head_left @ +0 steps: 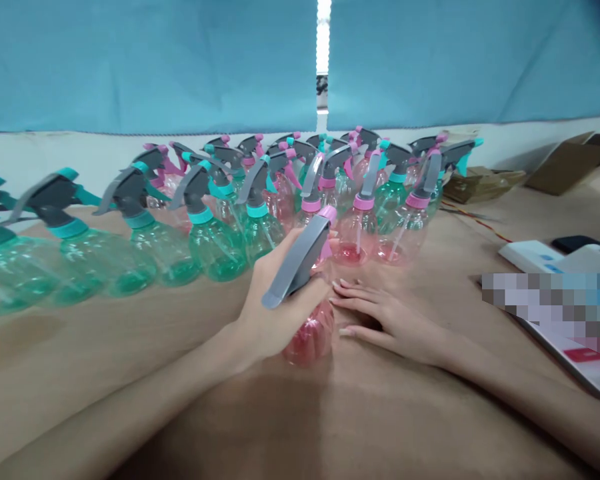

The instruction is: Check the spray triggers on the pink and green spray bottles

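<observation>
My left hand (270, 300) is wrapped round the neck of a pink spray bottle (310, 337), whose grey and pink trigger head stands above my fingers. The bottle is see-through and upright on the table in front of me. Just to its right, my right hand (385, 313) rests on the tabletop with fingers stretched out, the tips close to the bottle; whether they touch it I cannot tell. Beyond my hands stand pink spray bottles (351, 233), and a row of green spray bottles (217, 247) runs off to the left.
Several more spray bottles crowd the back of the wooden table (190, 400). A brown cardboard box (480, 185) lies at the back right, near a red and yellow wire (485, 225). At the right edge are white devices (535, 257) and a flat item (575, 353), partly blurred. A blue curtain (155, 67) hangs behind.
</observation>
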A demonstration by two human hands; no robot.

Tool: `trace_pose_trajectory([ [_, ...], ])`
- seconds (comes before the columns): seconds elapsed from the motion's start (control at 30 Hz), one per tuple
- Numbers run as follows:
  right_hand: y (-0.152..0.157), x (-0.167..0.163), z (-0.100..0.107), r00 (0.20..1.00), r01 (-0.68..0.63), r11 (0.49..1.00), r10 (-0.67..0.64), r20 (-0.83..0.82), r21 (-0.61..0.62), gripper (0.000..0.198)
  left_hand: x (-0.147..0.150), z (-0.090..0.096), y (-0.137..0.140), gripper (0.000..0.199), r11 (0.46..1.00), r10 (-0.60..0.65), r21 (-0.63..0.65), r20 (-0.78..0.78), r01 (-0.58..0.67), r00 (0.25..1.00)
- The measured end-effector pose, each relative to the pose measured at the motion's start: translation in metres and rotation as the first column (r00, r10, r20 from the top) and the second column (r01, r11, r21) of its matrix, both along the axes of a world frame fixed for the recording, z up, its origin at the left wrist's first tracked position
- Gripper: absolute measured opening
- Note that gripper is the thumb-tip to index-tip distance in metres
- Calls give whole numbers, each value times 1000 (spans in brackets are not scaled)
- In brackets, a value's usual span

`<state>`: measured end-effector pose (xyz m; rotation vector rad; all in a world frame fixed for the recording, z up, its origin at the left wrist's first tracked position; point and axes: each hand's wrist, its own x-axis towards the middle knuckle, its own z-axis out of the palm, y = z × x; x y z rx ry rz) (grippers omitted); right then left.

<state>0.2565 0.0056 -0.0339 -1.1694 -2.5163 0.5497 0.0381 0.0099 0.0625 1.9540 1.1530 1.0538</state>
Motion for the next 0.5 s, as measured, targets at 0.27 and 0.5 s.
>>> trace_pose_trajectory([
  [0.27,-1,3,-2,1000,6,1000,-6,-21,4,56,-1,-1,0,16,1000,-12,13,3,12,1000],
  [0.5,-2,5,-2,1000,12,1000,-12,-8,1,57,0,2,1,12,1000,14,0,-30,-14,999],
])
